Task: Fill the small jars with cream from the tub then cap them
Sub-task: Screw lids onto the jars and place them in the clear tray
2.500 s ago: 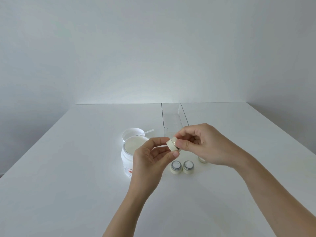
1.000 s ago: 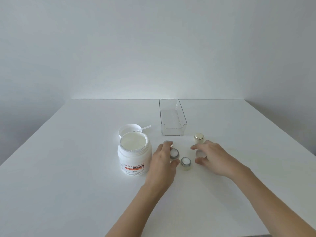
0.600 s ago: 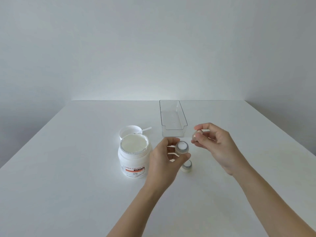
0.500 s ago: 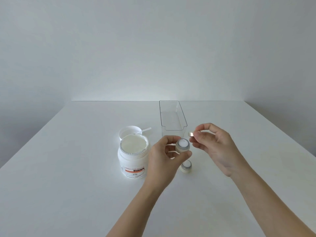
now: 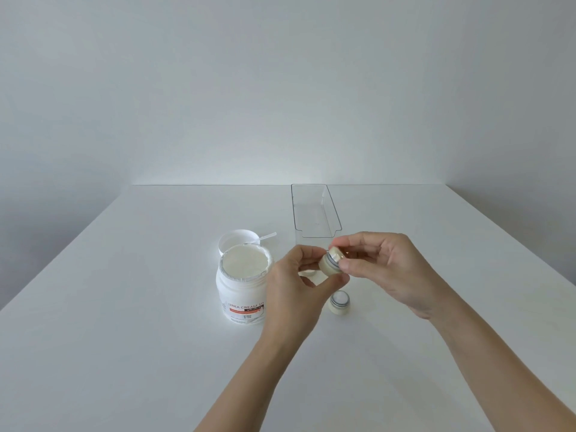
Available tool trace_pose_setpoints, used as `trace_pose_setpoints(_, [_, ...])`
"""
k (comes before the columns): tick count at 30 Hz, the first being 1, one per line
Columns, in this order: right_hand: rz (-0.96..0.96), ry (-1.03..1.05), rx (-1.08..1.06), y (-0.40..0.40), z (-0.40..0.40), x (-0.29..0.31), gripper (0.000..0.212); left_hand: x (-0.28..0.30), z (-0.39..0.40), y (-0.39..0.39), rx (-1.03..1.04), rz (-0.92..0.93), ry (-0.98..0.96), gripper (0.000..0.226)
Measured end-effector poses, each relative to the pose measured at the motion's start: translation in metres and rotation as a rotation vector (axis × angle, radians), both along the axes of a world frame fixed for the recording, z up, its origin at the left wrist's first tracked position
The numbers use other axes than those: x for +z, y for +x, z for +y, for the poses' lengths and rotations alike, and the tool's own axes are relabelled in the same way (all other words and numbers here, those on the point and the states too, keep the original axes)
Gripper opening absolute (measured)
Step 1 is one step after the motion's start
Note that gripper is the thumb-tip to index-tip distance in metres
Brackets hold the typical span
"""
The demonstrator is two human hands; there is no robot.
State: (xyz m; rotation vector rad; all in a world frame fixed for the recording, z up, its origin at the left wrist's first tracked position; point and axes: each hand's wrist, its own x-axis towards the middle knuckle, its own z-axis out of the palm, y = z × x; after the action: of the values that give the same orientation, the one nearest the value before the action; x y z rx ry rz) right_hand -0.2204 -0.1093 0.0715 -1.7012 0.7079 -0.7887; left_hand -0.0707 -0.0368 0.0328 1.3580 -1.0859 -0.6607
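My left hand [image 5: 293,288] grips a small cream-coloured jar [image 5: 328,267] above the table, tilted toward the right. My right hand [image 5: 386,272] pinches a gold cap [image 5: 336,254] that sits on the jar's mouth. A second small jar [image 5: 339,304], filled with white cream and uncapped, stands on the table below my hands. The open white tub [image 5: 244,283] of cream stands to the left, nearly full. Part of another small jar [image 5: 308,272] shows behind my left fingers.
The tub's white lid [image 5: 238,240] lies behind the tub with a small white spatula [image 5: 267,236] resting on it. A clear plastic bin [image 5: 314,213] stands at the back, behind my hands. The white table [image 5: 124,338] meets a grey wall.
My hands set a capped jar down, then my left hand lifted a filled jar and my right hand picked up a cap. The cap has now come onto the jar's mouth.
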Motion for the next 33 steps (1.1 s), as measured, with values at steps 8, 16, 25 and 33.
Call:
trace_pose_setpoints(8, [0.179,-0.133,0.125,-0.007,-0.005,0.016,0.031,0.004,0.004,-0.002,-0.076,0.113,0.056,0.033])
trace_pose_setpoints(16, [0.179,-0.051,0.223,-0.012,-0.012,0.024,0.035,0.009,0.006,-0.001,-0.099,0.105,0.064,0.03])
trace_pose_setpoints(25, [0.21,-0.038,0.256,-0.013,-0.016,0.026,0.036,0.01,0.007,0.001,-0.117,0.067,0.064,0.031])
trace_pose_setpoints(33, [0.391,-0.281,0.017,-0.003,-0.011,0.023,0.028,0.01,0.006,-0.002,-0.075,0.047,0.051,0.031])
